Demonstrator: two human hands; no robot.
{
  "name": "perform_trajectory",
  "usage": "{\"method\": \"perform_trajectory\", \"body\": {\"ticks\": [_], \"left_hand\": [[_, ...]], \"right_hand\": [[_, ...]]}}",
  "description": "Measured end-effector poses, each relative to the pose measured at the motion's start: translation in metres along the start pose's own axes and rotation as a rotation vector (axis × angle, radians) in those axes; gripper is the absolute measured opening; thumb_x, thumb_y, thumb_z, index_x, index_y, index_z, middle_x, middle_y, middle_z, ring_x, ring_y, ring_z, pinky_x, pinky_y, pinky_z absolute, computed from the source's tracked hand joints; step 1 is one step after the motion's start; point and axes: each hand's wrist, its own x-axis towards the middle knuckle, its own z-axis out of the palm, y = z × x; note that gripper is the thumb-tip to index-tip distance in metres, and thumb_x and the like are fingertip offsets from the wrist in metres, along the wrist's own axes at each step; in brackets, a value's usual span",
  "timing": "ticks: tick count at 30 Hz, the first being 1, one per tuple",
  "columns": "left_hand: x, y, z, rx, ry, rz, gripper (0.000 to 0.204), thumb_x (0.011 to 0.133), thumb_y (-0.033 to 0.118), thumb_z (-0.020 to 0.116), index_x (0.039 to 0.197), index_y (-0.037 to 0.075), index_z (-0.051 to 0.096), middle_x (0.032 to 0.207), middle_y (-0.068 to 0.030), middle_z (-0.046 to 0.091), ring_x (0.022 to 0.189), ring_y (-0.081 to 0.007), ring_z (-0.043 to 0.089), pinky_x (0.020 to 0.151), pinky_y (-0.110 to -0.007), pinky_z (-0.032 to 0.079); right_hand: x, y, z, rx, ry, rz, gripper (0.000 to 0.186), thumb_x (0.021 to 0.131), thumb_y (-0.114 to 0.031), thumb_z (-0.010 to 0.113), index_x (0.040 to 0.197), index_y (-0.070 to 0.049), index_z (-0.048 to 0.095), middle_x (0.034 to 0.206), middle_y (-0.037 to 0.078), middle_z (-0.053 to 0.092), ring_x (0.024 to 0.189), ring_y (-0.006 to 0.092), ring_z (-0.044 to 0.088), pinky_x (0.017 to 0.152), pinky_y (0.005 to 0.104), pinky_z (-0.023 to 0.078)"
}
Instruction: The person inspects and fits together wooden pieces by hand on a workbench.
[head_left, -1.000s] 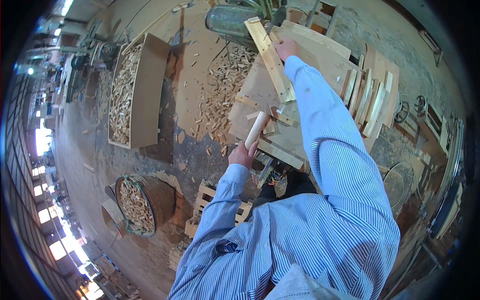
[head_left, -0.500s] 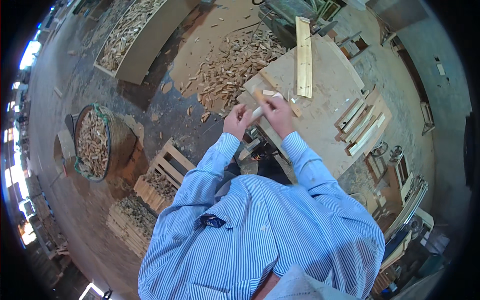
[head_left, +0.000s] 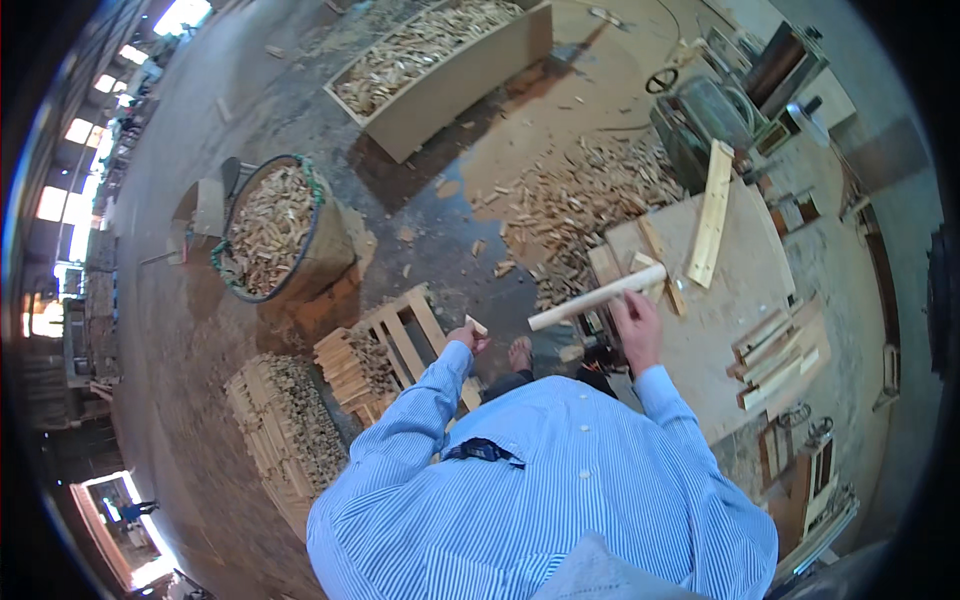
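A pale, straight wooden stick is gripped in my right hand at the near edge of the worktable. Its far end reaches over the table, and its other end points left toward my body's middle. Well apart to the left, my left hand is closed on a short wood block, held above the slatted pallet. Just beyond the stick, a narrow wooden strip lies on the table. A longer board with dark spots lies farther right.
Short offcuts lie heaped on the floor beyond the table. More fill a round basket at left and a long wooden box behind. Stacked wood strips stand at the lower left. A green machine adjoins the table's far end.
My hands, together on the stick before, have parted. The left has moved left and lower with a short block; the right keeps the stick. The view has swung left.
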Motion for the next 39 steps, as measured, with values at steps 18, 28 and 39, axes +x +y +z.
{"method": "perform_trajectory", "body": {"ticks": [18,28,39], "left_hand": [[-0.020,0.243,0.165,0.369,-0.384,0.522,0.029,0.102,0.032,0.051,0.096,0.007,0.065,0.098,-0.0091,0.066,0.085,-0.0172,0.061,0.067,-0.032,0.047],[-0.132,0.100,0.221,0.858,-0.402,0.959,0.045,0.103,0.035,0.053,0.122,-0.005,0.063,0.105,-0.0204,0.071,0.096,-0.0298,0.068,0.088,-0.038,0.051],[-0.150,0.116,0.242,1.546,-0.324,0.804,0.053,0.099,0.056,0.048,0.105,0.004,0.056,0.095,-0.0260,0.069,0.091,-0.0460,0.067,0.080,-0.056,0.051]], "right_hand": [[-0.056,0.124,-0.172,-0.813,0.601,0.308,0.035,0.089,-0.030,0.069,0.112,-0.003,0.067,0.116,0.015,0.065,0.109,0.0365,0.057,0.094,0.0469,0.046],[-0.017,0.153,-0.206,-1.210,0.363,0.556,0.036,0.092,-0.037,0.062,0.112,-0.007,0.070,0.109,0.010,0.062,0.113,0.0274,0.052,0.096,0.0476,0.037],[0.091,0.167,-0.153,-0.485,0.474,0.492,0.039,0.087,-0.028,0.072,0.117,-0.005,0.068,0.108,0.023,0.065,0.106,0.0417,0.062,0.091,0.0490,0.051]]}}
